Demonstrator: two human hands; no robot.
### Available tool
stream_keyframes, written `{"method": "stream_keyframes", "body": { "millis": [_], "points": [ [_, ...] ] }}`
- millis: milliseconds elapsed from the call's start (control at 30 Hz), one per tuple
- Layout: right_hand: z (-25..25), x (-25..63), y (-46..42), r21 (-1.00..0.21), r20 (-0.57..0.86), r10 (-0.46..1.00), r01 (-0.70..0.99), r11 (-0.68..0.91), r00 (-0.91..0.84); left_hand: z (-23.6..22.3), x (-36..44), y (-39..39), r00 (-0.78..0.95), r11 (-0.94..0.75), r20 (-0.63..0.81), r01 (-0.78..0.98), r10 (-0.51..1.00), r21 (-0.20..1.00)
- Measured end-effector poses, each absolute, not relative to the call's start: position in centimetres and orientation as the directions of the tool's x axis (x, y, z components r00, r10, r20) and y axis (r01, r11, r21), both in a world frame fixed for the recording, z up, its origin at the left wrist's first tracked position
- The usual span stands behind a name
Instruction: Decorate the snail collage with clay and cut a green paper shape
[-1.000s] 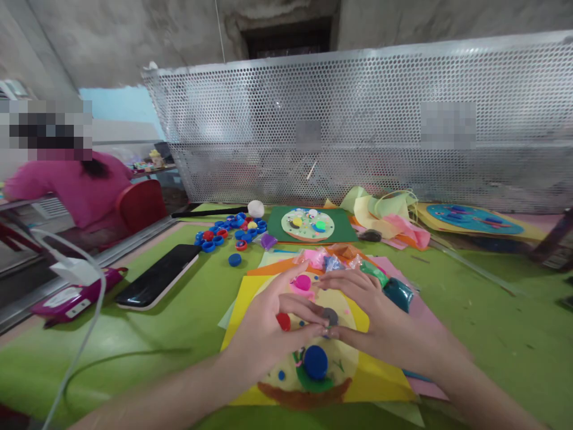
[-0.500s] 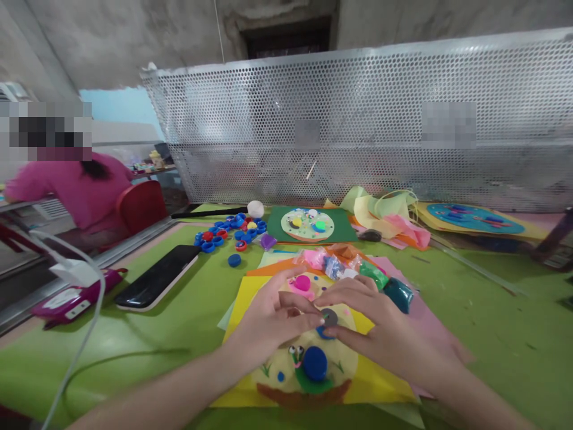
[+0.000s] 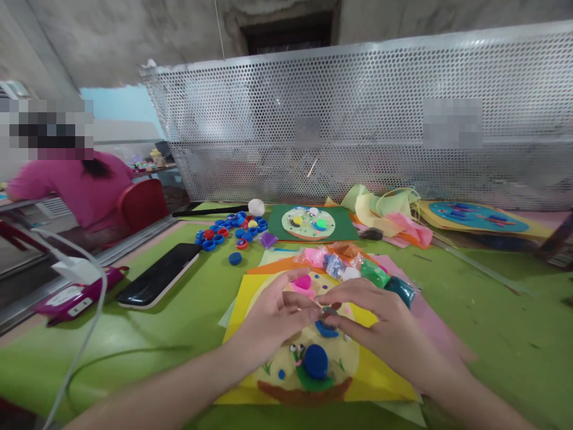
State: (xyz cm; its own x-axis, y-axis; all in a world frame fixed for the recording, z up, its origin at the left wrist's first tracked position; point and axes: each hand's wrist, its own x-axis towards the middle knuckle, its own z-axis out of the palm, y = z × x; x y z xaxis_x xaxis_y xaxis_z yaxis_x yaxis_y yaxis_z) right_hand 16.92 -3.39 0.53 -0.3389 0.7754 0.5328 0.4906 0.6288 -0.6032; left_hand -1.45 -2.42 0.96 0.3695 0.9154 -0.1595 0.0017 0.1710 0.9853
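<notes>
Over a yellow card with a cream clay-covered round (image 3: 308,340), both hands meet at a small grey disc (image 3: 330,311). My right hand (image 3: 376,310) pinches the disc at its right side between thumb and fingers. My left hand (image 3: 280,307) has its thumb and forefinger closed at the disc's left edge; what lies between those tips is hidden. Just below the disc is a blue curved clay piece (image 3: 326,328). Nearer me on the round sits a snail (image 3: 316,362) with a blue cap shell, green body and googly eyes. Behind the hands is a pink snail (image 3: 303,283).
Clay packets (image 3: 373,273) lie behind the card. To the left are a phone (image 3: 159,276), a purple power strip (image 3: 80,295) with a white cable, and bottle caps (image 3: 217,233). Farther back stand a finished snail picture (image 3: 308,224) and a perforated metal screen (image 3: 358,119). A person (image 3: 67,185) sits left.
The grey disc has tilted, so less of its face shows. Both hands stay close together over the round, with the right fingers shifted slightly.
</notes>
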Motion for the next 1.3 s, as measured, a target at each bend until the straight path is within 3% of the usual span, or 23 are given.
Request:
{"method": "stream_keyframes", "body": {
  "millis": [300,633,1000,1300],
  "points": [
    [0.81,16.87,-3.43,-0.671,0.522,0.791,0.419,0.612,-0.32,0.85,-1.2,-2.49,0.373,0.197,-0.189,0.018,0.908,0.98],
    [0.5,17.1,-3.29,-0.603,0.573,0.756,0.461,0.651,-0.317,0.99,-1.39,-2.5,0.396,0.164,-0.172,0.056,0.902,0.985],
    [0.51,17.0,-3.39,-0.578,0.574,0.742,0.471,0.666,-0.346,0.53,-1.4,-2.38,0.415,0.173,-0.143,-0.035,0.898,0.984],
    [0.63,17.02,-3.33,-0.54,0.607,0.722,0.493,0.682,-0.333,1.16,-1.55,-2.46,0.379,0.132,-0.181,0.152,0.908,0.98]
  ]
}}
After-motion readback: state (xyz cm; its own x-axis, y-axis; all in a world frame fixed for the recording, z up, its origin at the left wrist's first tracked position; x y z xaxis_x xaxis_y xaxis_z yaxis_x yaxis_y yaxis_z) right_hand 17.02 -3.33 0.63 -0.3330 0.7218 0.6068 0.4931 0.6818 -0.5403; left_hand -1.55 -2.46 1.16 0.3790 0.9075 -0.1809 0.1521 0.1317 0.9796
